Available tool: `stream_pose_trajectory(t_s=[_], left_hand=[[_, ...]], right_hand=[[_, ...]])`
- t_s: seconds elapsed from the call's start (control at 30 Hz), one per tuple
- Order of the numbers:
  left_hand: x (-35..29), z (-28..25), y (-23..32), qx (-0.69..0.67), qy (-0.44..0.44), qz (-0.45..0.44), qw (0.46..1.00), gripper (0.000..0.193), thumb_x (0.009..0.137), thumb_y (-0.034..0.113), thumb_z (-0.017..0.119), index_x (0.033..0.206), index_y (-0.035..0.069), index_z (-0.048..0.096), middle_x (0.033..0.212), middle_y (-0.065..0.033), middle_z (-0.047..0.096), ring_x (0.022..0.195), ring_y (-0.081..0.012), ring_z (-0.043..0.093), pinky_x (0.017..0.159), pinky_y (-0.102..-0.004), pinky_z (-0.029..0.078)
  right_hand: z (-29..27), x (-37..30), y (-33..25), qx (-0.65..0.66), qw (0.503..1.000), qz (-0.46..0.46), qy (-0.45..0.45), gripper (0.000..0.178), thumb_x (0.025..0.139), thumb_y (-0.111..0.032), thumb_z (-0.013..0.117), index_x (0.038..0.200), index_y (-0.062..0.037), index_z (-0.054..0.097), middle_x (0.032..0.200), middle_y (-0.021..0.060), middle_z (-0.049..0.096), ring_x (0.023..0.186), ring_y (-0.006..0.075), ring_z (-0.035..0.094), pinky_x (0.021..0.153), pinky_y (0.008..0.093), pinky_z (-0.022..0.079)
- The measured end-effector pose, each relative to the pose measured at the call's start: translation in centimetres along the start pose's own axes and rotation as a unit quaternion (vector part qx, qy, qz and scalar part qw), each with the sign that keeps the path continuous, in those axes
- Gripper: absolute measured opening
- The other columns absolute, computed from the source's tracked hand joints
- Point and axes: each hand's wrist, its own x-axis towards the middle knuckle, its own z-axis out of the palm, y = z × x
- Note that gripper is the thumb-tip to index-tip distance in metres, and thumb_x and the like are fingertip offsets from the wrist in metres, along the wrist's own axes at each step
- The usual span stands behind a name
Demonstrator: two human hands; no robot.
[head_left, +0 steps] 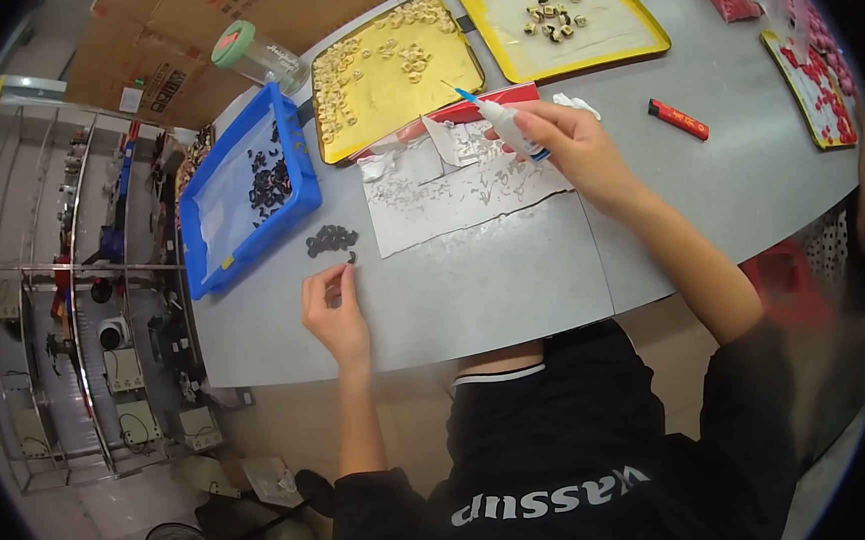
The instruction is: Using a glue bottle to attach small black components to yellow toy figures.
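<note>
My left hand [333, 312] is above the near left of the grey table, thumb and forefinger pinching a small curved black piece [351, 259]. Just beyond it lies a little pile of similar black pieces [332, 240]. My right hand [585, 149] grips a small white squeeze bottle [505, 124] with a blue cap and a thin nozzle that points up and to the left. Beneath the bottle, a white paper sheet [404, 227] carries many tiny greyish slivers. Further black pieces [271, 186] lie inside a blue plastic tray [299, 149] on the left.
A yellow tray [379, 83] of pale ring-like pieces stands behind the paper. Right of it, another yellow tray [637, 45] holds small cream-and-black pieces. A red marker-like stick [678, 119] lies at right, near a tray of red pieces [821, 92]. A green-lidded bottle [272, 60] stands at back.
</note>
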Motion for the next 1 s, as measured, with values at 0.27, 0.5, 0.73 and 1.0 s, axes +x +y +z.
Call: stream_pose_trajectory(t_s=[0.27,0.5,0.73,1.0], left_hand=[[2.2,2.3,5.5,-0.152,-0.060,0.102,0.981,0.015,0.078,-0.010,0.063,0.091,-0.004,0.059,0.094,-0.0082,0.054,0.082,-0.0148,0.060,0.067,-0.0240,0.055],[3.1,7.5,9.0,-0.295,-0.261,0.143,0.908,0.017,0.074,-0.008,0.067,0.090,-0.002,0.067,0.091,-0.0122,0.066,0.081,-0.0164,0.064,0.069,-0.0252,0.054],[1.7,8.3,8.8,-0.326,-0.326,0.097,0.882,0.020,0.071,-0.012,0.066,0.089,-0.004,0.068,0.092,-0.0159,0.067,0.082,-0.0199,0.066,0.070,-0.0278,0.056],[1.9,8.5,7.9,-0.381,-0.352,0.054,0.853,0.025,0.071,-0.013,0.065,0.095,-0.004,0.064,0.089,-0.0165,0.064,0.081,-0.0226,0.066,0.067,-0.0271,0.056]], right_hand=[[0.1,0.3,-1.7,0.270,0.960,0.073,0.002,0.046,0.095,-0.037,0.045,0.121,0.0006,0.046,0.110,0.0112,0.059,0.076,0.0073,0.047,0.069,0.0217,0.041],[-1.2,0.9,-0.3,0.318,0.944,0.068,0.055,0.048,0.087,-0.040,0.059,0.114,-0.0002,0.050,0.115,0.0099,0.056,0.073,0.0056,0.043,0.065,0.0200,0.038],[-2.5,1.1,-0.1,0.373,0.926,0.049,0.006,0.043,0.087,-0.039,0.059,0.108,-0.0018,0.051,0.114,0.0118,0.057,0.065,0.0038,0.037,0.059,0.0173,0.034],[-1.9,1.1,-0.2,0.311,0.947,0.074,-0.031,0.044,0.094,-0.047,0.042,0.110,-0.0060,0.048,0.100,0.0122,0.062,0.055,0.0031,0.036,0.054,0.0171,0.033]])
